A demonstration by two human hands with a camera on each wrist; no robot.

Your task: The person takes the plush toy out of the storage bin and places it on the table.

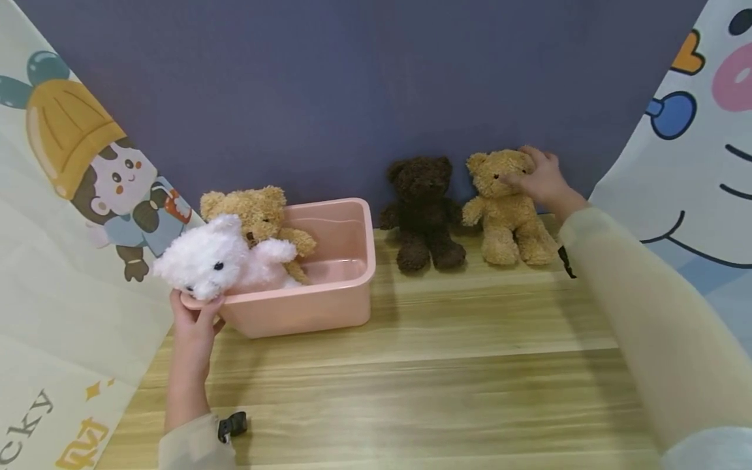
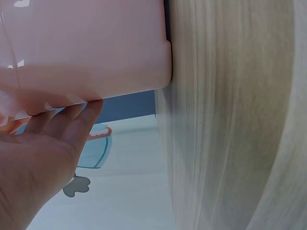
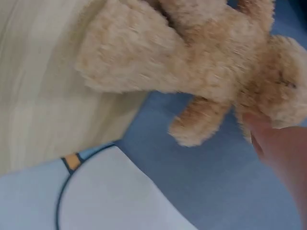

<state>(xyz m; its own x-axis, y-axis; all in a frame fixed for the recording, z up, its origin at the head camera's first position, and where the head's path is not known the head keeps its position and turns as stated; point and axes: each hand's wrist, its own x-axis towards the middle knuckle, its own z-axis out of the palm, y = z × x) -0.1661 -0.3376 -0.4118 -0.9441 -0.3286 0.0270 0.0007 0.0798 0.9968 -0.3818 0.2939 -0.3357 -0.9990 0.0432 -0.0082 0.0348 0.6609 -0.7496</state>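
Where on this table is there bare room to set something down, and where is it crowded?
The wooden table is bare across its near part, in front of the pink bin and between both forearms. It is crowded at the wall: the dark brown bear sits beside the tan bear that the right hand grips. The left hand holds the bin's corner.

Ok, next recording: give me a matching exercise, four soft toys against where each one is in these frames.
Things:
1. fluffy white plush bear
2. tan plush bear with curly fur
3. dark brown plush bear
4. light tan plush bear

Places:
A. sitting against the wall, untouched
B. head in the right hand's grip
C. at the back inside the pink plastic bin
D. hanging over the bin corner above the left hand

Pairs: 1-D, 2-C, 3-A, 4-B
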